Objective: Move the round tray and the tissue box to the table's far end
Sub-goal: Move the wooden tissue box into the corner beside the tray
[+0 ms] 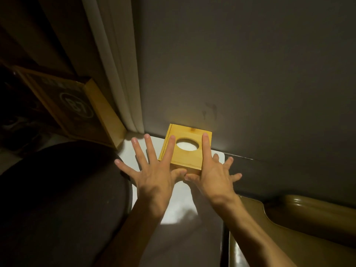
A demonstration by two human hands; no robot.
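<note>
The dark round tray (63,205) lies near left on the white table (183,199). The wooden tissue box (185,149) is pressed against the far wall by spread left hand (154,182) and right hand (213,178). Placement seems finished; release is called for.

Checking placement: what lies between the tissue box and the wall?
Nothing shows there in the head view: the tissue box sits with its far edge against the wall.

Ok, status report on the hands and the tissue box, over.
Left hand and right hand open, fingers spread, resting on the yellow wooden tissue box. Box at the white table's far end, against the grey wall. Dark round tray on the left.
</note>
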